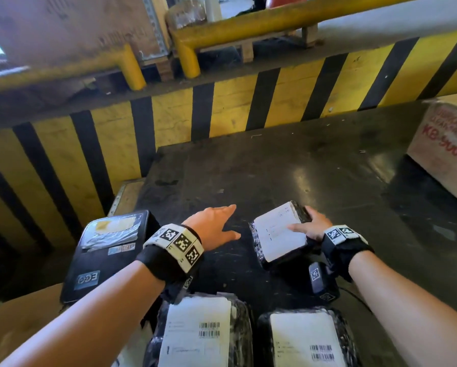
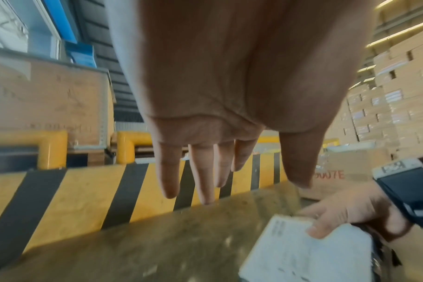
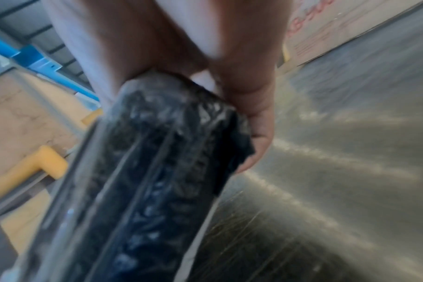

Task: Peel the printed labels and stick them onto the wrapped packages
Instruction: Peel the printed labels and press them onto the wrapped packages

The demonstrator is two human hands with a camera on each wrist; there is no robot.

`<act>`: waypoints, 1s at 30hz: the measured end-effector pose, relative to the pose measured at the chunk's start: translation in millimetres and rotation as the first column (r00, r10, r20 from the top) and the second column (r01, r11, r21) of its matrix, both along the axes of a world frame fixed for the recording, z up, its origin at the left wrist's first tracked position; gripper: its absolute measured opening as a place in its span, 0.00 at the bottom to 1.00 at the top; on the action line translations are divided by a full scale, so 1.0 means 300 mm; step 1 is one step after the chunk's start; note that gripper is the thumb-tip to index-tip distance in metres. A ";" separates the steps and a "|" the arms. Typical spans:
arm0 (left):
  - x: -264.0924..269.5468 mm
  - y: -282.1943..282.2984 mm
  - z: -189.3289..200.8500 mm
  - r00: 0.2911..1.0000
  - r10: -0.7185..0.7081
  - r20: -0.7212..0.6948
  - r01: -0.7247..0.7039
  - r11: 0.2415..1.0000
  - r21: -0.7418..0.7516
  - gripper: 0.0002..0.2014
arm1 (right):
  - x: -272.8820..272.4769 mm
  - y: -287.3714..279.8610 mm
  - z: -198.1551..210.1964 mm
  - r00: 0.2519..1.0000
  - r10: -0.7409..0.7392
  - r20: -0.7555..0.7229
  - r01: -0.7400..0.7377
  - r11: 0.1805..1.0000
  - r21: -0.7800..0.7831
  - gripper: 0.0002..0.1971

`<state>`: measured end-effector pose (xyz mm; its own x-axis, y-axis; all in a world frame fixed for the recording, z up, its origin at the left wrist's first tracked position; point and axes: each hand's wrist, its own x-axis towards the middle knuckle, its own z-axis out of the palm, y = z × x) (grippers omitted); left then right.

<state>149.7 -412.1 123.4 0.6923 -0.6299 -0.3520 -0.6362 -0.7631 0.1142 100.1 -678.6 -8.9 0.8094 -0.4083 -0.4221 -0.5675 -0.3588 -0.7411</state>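
Head view: right hand [image 1: 312, 225] grips a black-wrapped package [image 1: 280, 234] by its right edge, thumb lying on the white label [image 1: 277, 233] already stuck to its top. The package sits over the dark tabletop [image 1: 301, 168], tilted; contact with the surface can't be told. Left hand [image 1: 214, 223] is just left of it, fingers straight and spread, holding nothing, not touching the package. Two more labelled packages lie at the near edge: one on the left [image 1: 203, 332], one on the right [image 1: 306, 337], barcodes visible on both. Black label printer [image 1: 108, 250] sits left of the left wrist. Cardboard box [image 1: 444, 152] at far right. Yellow-black striped barrier [image 1: 222, 109] behind the table.

Left wrist view: left hand [image 2: 217, 114] wide, fingers [image 2: 167, 171] extended above the table, empty. Right hand [image 2: 345, 211] at lower right, thumb on the label [image 2: 302, 253].

Right wrist view: blurred. Right hand [image 3: 251, 106] wraps around the end of the package [image 3: 157, 162]; crinkled black film fills the centre.
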 end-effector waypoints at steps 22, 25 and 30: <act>-0.715 0.438 -0.131 0.992 -0.123 0.037 0.120 0.991 0.065 0.39 | -0.909 0.316 0.256 0.822 -0.468 0.326 0.301 0.842 0.449 0.55; -0.753 0.460 -0.144 0.994 -0.101 0.042 0.098 0.993 0.059 0.40 | -0.947 0.391 0.189 0.835 -0.454 0.311 0.282 0.838 0.468 0.43; -0.789 0.489 -0.166 0.992 -0.112 0.064 0.108 0.992 0.070 0.41 | -0.953 0.458 0.117 0.881 -0.382 0.278 0.322 0.916 0.239 0.37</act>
